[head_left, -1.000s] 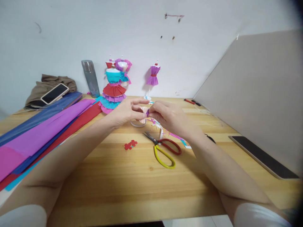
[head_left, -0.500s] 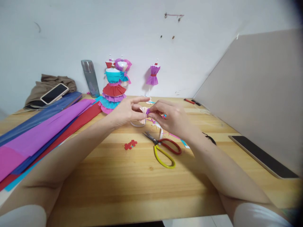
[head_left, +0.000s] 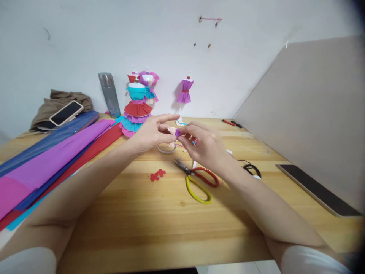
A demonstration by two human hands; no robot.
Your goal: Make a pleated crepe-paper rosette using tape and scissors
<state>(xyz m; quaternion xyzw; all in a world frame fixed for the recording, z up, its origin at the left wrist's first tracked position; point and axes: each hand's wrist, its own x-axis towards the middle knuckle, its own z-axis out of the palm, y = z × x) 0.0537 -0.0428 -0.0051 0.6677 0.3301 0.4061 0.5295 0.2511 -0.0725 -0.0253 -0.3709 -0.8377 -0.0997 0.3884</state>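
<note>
Gathering pleats, seemingly: left hand (head_left: 148, 135) pinched cream paper (head_left: 172, 130), right hand (head_left: 207, 145) gripped purple paper (head_left: 178, 133); next move likely called for steady pressure where they met.

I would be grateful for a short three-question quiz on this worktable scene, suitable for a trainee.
1. True or false: the scissors lie on the table, in neither hand.
2. What colour is the belt on the purple dress that stands apart from the others?
A) red
B) yellow
C) green
3. Fill in: between the left hand and right hand is a pleated piece, cream and ____.
Key: 1 true; 2 A; 3 purple.
</note>
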